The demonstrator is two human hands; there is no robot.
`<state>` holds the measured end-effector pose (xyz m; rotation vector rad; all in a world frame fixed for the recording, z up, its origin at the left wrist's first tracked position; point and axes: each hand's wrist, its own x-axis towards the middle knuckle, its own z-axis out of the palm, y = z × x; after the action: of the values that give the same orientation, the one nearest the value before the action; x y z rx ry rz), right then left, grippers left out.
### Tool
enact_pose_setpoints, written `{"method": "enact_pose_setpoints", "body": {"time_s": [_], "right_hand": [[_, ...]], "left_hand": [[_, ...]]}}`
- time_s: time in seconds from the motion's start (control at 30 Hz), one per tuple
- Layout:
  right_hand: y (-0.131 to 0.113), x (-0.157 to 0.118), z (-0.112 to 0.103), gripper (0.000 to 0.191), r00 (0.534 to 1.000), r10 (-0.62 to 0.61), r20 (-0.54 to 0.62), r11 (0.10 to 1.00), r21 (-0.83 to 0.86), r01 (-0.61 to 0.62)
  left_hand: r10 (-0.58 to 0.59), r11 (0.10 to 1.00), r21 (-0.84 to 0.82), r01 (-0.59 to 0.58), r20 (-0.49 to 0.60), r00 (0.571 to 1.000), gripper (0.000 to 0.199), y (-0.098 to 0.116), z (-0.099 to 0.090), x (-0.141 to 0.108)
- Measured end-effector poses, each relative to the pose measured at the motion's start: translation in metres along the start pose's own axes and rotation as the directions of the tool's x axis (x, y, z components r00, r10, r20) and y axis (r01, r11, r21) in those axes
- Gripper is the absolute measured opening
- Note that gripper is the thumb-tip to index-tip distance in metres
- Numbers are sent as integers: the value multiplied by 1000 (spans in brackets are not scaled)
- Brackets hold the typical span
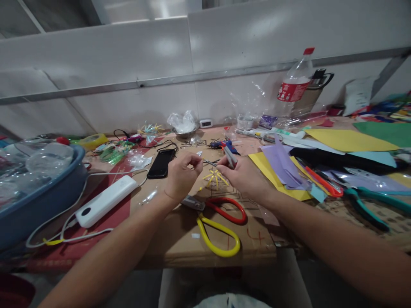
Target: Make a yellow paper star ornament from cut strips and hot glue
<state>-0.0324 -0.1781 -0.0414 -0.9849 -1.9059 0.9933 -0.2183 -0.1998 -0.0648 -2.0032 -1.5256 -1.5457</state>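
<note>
My left hand (184,173) is closed in a pinch above the cardboard. Whatever lies between its fingertips is too small to make out. Opposite it, my right hand (244,173) grips a grey-handled tool (230,156), and a thin metal tip points from there toward the left fingertips. The tool's exact kind is unclear. Just below both hands sits a yellow piece with thin arms spread like a star (215,179). Nearer to me lie large scissors (220,250) with one red and one yellow handle loop, their blades partly behind my left wrist.
Left: a black phone (159,164), a white power bank (107,201) with cable, and a blue basin (61,194) of clear plastic bottles. Behind: a blue glue gun (231,147). Right: coloured sheets (349,139), a red cutter (324,182), green-handled pliers (366,209), and a bottle (293,87).
</note>
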Motion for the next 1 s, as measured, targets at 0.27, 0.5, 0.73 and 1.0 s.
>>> {"method": "enact_pose_setpoints", "body": {"time_s": [0.27,0.5,0.73,1.0], "right_hand": [[7,8,-1,16,985,132,114,969,194,-152],[1,-7,-4,6,951,-305,52,872,-386,301],[11,10,3,21,960,230,159,889,368,-273],[2,-1,-4,5,978,-202,44,936,-285,206]], "left_hand": [[-17,999,-29,18,17,1000,8,-1,1,0],[-39,999,-2,39,44,998,8,-1,2,-1],[-42,998,-49,44,31,999,7,0,0,0],[-88,994,-54,92,72,994,7,-3,3,-1]]}}
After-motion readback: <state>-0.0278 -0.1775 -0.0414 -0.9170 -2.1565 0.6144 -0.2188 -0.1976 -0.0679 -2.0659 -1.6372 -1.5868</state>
